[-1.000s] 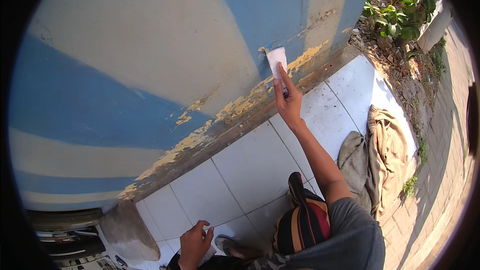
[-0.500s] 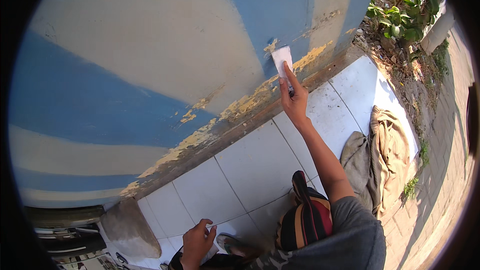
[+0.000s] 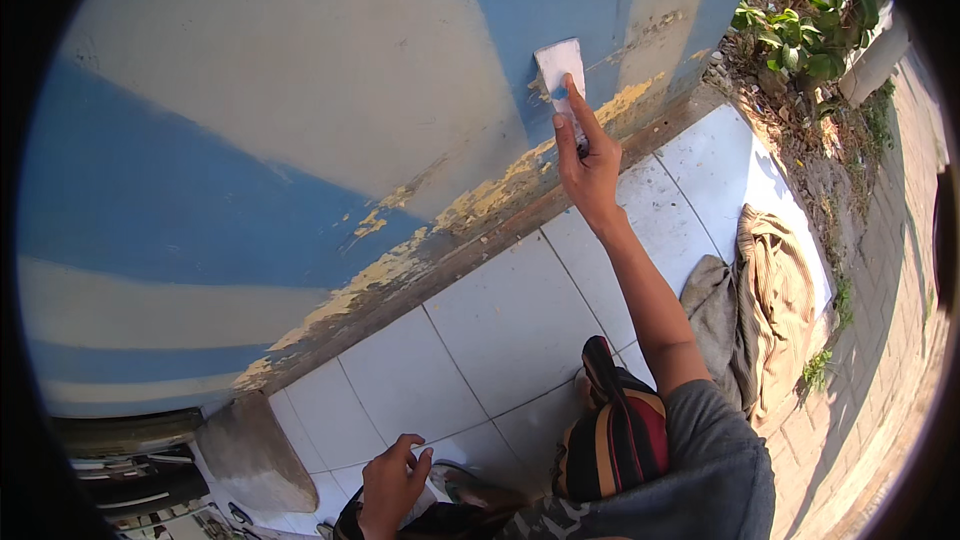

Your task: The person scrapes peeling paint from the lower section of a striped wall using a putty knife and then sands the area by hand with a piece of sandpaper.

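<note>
My right hand [image 3: 590, 170] grips a flat white scraper [image 3: 568, 55] with a small blue mark, pressed to the lower blue band of the painted wall [image 3: 250, 90]. Its index finger lies along the blade, and yellowish flaked paint [image 3: 630, 95] shows beside and below it. Low in the view, my left hand [image 3: 393, 490] is held near my lap with curled fingers, closed around something pale that I cannot make out, mostly hidden behind the hand.
White floor tiles [image 3: 510, 320] run along the wall's base. Grey and beige cloths [image 3: 775, 290] lie at the right, near plants [image 3: 800, 40] and a paved path [image 3: 880, 280]. At lower left are a concrete block [image 3: 250, 450] and a dark rack-like thing [image 3: 130, 470].
My right hand and the scraper have moved up the wall since half a second ago, after a slight shift rightward before that. My left hand is nearly still.
</note>
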### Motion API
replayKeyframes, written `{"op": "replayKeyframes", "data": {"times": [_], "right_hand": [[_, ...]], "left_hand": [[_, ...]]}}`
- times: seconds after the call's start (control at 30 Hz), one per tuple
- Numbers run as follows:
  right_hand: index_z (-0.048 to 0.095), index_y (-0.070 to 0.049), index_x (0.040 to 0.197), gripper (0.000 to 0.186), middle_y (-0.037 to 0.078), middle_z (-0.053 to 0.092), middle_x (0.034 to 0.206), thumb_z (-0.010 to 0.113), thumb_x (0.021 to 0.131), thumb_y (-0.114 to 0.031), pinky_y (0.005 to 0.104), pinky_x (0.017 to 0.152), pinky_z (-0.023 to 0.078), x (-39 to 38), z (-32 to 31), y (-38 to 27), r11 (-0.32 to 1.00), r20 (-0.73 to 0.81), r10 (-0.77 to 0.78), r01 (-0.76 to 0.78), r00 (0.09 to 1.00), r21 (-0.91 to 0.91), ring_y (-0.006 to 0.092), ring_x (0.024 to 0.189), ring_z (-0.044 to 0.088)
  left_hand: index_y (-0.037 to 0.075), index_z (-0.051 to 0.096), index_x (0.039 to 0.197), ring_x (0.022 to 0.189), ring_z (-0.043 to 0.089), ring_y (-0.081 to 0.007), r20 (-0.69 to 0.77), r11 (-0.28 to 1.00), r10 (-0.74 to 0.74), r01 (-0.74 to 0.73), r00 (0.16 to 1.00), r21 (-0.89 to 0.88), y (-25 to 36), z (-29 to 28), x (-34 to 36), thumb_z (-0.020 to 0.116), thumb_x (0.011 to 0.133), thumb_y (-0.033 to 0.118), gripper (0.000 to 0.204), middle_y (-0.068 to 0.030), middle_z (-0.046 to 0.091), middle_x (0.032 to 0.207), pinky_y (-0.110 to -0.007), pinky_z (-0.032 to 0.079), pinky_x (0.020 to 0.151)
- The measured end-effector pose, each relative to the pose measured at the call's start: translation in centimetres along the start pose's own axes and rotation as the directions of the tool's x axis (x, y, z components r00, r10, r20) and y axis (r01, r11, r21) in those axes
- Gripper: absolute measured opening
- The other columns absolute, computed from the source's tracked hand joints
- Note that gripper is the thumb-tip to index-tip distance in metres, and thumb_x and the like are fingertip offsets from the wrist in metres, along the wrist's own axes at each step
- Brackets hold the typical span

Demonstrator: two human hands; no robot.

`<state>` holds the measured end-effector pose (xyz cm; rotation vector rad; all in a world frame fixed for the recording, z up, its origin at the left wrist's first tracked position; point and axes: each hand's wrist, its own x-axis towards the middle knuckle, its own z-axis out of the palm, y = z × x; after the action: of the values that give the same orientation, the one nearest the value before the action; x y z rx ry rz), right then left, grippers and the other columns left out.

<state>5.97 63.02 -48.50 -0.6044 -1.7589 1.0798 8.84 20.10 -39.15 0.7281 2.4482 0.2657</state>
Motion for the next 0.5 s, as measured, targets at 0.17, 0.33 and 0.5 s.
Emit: {"op": "replayKeyframes", "data": {"times": [0.17, 0.33, 0.5], "right_hand": [[0.054, -0.014, 0.142, 0.048, 0.014, 0.073, 0.091, 0.061, 0.096, -0.005, 0.0215, 0.049, 0.037, -1.2, 0.3, 3.1, 0.973, -0.078, -0.232, 0.23, 0.97, -0.027, 0.0045, 0.054, 0.039], [0.055, -0.016, 0.141, 0.047, 0.013, 0.072, 0.085, 0.061, 0.096, -0.006, 0.0223, 0.049, 0.038, -1.5, -0.8, 2.7, 0.992, 0.03, -0.106, 0.107, 0.994, -0.062, 0.0047, 0.054, 0.039], [0.056, -0.015, 0.14, 0.046, 0.015, 0.071, 0.086, 0.061, 0.095, -0.005, 0.023, 0.05, 0.039, -1.3, -0.1, 2.8, 0.973, -0.053, -0.224, 0.22, 0.973, -0.068, 0.0042, 0.056, 0.042]], "left_hand": [[0.01, 0.062, 0.104, 0.059, 0.066, -0.0293, 0.003, 0.996, -0.035, 0.034, 0.999, 0.079, -0.1, -0.6, -1.7, 0.067, 0.09, 0.025, 0.021, -0.0075, 0.066, 0.066, -0.041, 0.05, 0.057], [0.012, 0.061, 0.11, 0.063, 0.063, -0.0327, -0.038, 0.998, 0.07, -0.07, 0.997, 0.004, 0.2, 0.2, -1.8, 0.063, 0.094, 0.024, 0.021, -0.0127, 0.064, 0.07, -0.042, 0.049, 0.058], [0.011, 0.061, 0.111, 0.063, 0.063, -0.0335, -0.057, 0.999, 0.033, -0.035, 0.998, -0.041, 1.3, -1.3, -2.5, 0.064, 0.094, 0.025, 0.022, -0.0136, 0.063, 0.069, -0.043, 0.049, 0.059]]}}
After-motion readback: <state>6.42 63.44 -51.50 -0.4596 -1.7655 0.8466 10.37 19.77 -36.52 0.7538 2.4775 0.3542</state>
